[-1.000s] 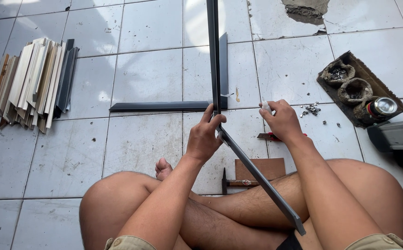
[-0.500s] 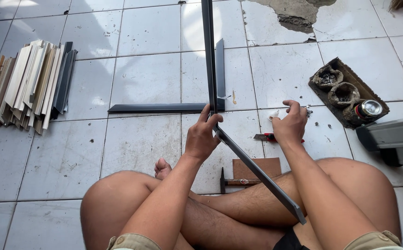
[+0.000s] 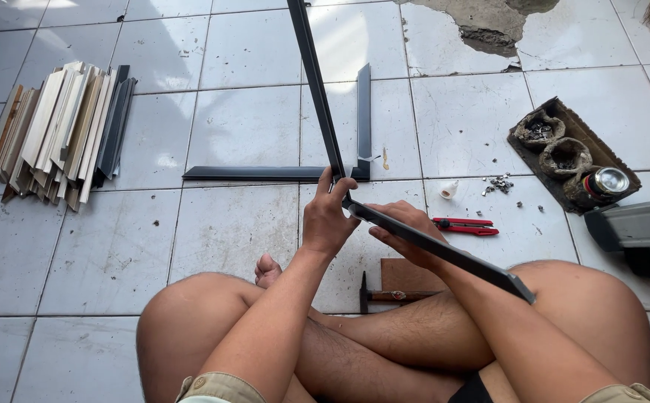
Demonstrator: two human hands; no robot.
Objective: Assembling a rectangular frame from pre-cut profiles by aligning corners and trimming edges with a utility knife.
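The corner of the long dark metal frame strips (image 3: pixel 325 127) is gripped by the left hand (image 3: pixel 328 221); one strip runs up and away; the other is held underneath by the right hand (image 3: pixel 407 233), slanting down over the right knee.

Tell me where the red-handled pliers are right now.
In the head view, the red-handled pliers lie flat on the tiled floor, just beyond the right hand, near the small white bottle and scattered metal bits.

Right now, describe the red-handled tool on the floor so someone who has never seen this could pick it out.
On the white tiled floor, look just past the person's right hand, left of the cardboard tray holding a can. The red-handled pliers lie flat there, the only red thing, unlike the wooden-handled hammer nearer the legs.
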